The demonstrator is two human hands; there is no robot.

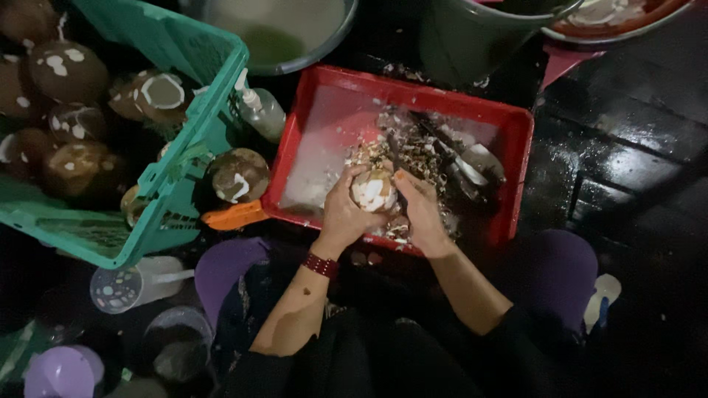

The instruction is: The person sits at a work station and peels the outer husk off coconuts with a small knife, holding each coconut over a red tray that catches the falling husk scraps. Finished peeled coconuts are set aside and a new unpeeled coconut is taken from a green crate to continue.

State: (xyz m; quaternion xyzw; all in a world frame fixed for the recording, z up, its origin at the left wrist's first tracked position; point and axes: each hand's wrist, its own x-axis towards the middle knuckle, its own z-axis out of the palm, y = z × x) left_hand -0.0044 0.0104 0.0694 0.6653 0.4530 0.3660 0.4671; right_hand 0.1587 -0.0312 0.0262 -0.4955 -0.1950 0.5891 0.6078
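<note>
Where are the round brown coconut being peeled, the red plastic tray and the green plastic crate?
Round brown coconut [372,191], head view: its pale peeled face.
Red plastic tray [413,87], head view: far rim.
Green plastic crate [188,133], head view: right wall.

A tray [520,158] sits at the centre, with shell scraps [413,151] and a knife [457,158] lying in it. Left of the tray stands a crate [214,96] holding coconuts [70,70]; one coconut [238,175] lies between crate and tray. A bucket [472,37] stands beyond the tray. A cup [136,284] lies near left.

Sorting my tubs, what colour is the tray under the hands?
Red; the tray shows clearly in the head view, beneath both hands.
</note>
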